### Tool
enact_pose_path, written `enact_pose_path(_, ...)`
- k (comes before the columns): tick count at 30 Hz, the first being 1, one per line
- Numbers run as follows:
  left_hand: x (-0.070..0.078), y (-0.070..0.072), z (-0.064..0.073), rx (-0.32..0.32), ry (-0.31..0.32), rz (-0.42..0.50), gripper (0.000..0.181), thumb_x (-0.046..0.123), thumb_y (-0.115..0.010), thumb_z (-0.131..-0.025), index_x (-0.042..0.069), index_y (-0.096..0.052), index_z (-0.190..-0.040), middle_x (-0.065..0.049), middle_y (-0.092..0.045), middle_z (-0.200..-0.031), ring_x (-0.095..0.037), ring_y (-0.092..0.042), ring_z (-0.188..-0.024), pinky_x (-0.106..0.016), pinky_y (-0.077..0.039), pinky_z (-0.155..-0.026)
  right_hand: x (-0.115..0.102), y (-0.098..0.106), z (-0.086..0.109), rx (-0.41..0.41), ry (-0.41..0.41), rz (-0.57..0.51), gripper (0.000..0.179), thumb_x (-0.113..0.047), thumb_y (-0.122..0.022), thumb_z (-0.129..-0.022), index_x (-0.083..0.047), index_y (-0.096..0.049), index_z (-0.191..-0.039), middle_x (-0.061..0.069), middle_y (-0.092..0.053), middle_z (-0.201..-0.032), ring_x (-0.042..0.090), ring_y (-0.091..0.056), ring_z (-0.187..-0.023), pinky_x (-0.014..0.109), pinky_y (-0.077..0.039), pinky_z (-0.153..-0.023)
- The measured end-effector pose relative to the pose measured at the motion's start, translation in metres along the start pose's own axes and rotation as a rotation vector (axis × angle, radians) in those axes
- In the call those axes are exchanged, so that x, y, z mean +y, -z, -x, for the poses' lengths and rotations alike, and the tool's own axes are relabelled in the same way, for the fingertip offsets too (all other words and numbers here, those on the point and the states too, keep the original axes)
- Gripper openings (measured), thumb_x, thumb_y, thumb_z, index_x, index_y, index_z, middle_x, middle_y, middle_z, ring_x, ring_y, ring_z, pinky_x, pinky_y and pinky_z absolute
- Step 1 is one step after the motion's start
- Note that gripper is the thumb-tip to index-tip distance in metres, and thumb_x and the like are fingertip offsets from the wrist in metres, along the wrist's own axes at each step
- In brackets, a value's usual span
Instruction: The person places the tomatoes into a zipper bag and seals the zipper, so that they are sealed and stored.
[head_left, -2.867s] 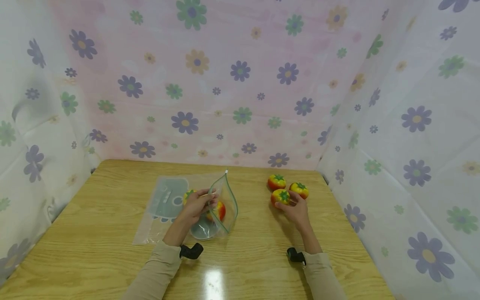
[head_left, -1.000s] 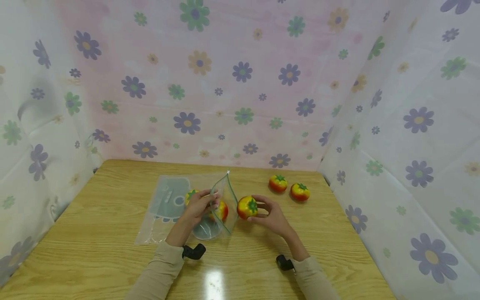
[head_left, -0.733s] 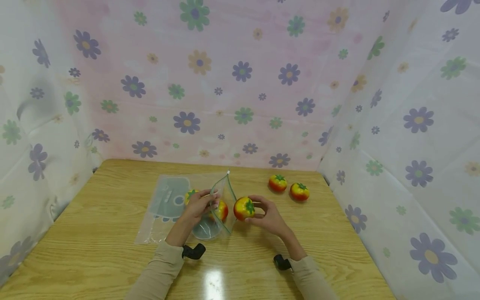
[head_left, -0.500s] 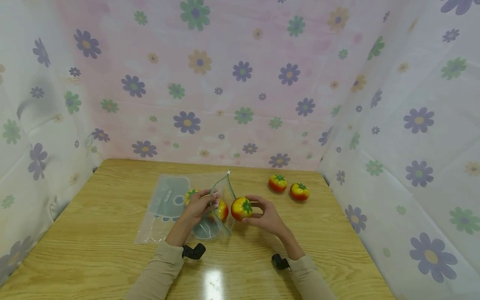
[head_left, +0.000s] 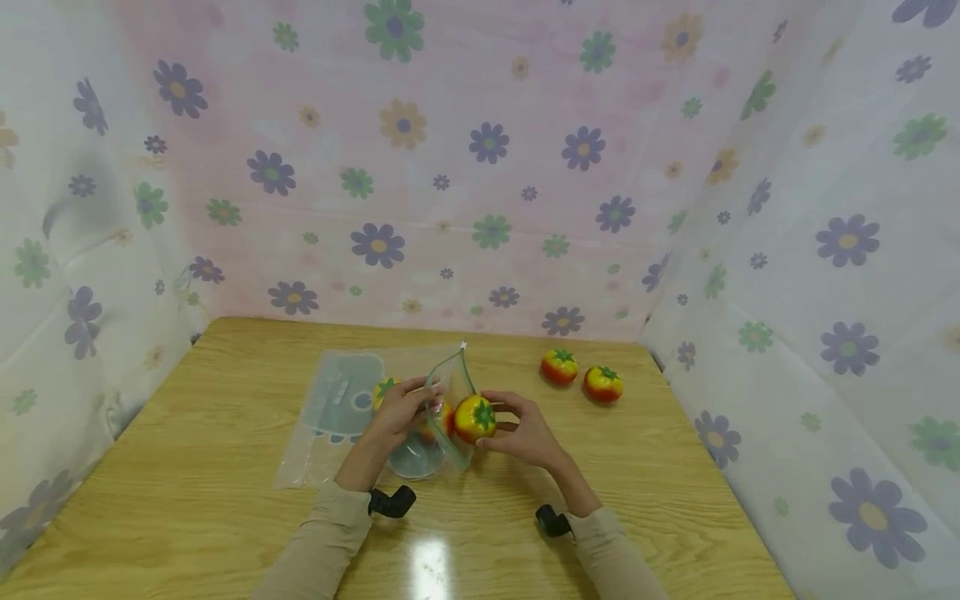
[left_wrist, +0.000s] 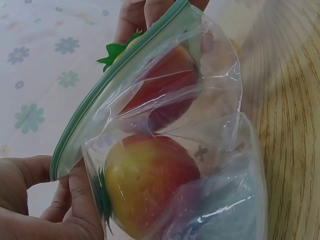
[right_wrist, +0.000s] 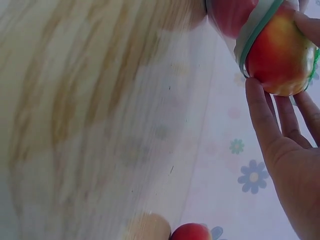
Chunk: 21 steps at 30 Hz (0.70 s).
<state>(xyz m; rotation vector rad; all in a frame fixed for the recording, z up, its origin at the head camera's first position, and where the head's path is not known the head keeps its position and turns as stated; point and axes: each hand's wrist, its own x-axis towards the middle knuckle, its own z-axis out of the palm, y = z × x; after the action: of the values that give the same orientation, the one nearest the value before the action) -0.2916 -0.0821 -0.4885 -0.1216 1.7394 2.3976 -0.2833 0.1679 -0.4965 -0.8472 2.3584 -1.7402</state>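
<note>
A clear zip bag [head_left: 303, 462] with a blue-grey print lies on the table, its green-edged mouth held apart on the right side. My left hand [head_left: 392, 417] pinches the near lip of that mouth. Inside the bag are two red-and-yellow toy tomatoes; one toy tomato [left_wrist: 145, 182] shows through the film in the left wrist view, another toy tomato [head_left: 385, 390] is partly hidden behind my left hand. My right hand [head_left: 525, 433] grips a third toy tomato [head_left: 476, 419] by its sides, at the bag's mouth. Its green zip edge [right_wrist: 255, 37] lies against that tomato.
Two more toy tomatoes, a left one [head_left: 559, 367] and a right one [head_left: 603, 384], sit at the back right of the wooden table [head_left: 225, 533]. Flower-print cloth walls [head_left: 465, 200] stand at the back and both sides.
My right hand has taken a toy tomato from the group on the right and carried it left to the bag's mouth. My left hand keeps its hold on the bag.
</note>
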Motion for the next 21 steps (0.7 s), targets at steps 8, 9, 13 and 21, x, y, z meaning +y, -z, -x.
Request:
enact_pose_path(8,0.002,-0.002,0.001,0.007,0.012,0.008,0.038,0.003,-0.059,-0.102,-0.009,-0.056,-0.137,-0.003,-0.074,-0.099,-0.004,-0.066,-0.072,-0.015,-0.056,-0.067,0.004,-0.007,-0.005,0.001,-0.015,0.059,0.071,0.002,-0.086,-0.077,-0.002,-0.056,-0.141,0.018,-0.056,-0.139,0.037,-0.057,-0.122,0.044,-0.054,-0.101)
enact_pose_path(9,0.002,-0.002,0.001,0.006,0.015,0.008,0.037,0.003,-0.059,-0.102,-0.008,-0.056,-0.138,-0.003,-0.075,-0.099,-0.004,-0.066,-0.072,-0.015,-0.056,-0.066,0.004,-0.008,-0.005,0.008,-0.011,0.070,0.070,0.003,-0.086,-0.077,-0.002,-0.057,-0.141,0.018,-0.057,-0.138,0.037,-0.057,-0.122,0.046,-0.054,-0.102)
enact_pose_path(13,0.003,-0.002,0.001,-0.004,0.009,0.014,0.039,0.003,-0.059,-0.102,-0.009,-0.055,-0.138,-0.003,-0.075,-0.098,-0.004,-0.066,-0.072,-0.015,-0.056,-0.066,0.002,-0.011,-0.007,0.024,-0.004,0.104,0.070,0.002,-0.087,-0.076,-0.004,-0.059,-0.139,0.015,-0.058,-0.137,0.034,-0.056,-0.122,0.046,-0.053,-0.103)
enact_pose_path(21,0.003,-0.004,0.001,-0.006,-0.002,0.006,0.038,0.003,-0.059,-0.102,-0.010,-0.055,-0.138,-0.006,-0.075,-0.100,-0.006,-0.066,-0.074,-0.016,-0.056,-0.067,-0.003,-0.017,-0.010,-0.011,-0.016,0.110,0.068,-0.001,-0.089,-0.075,-0.007,-0.061,-0.137,0.013,-0.059,-0.138,0.037,-0.056,-0.125,0.052,-0.051,-0.104)
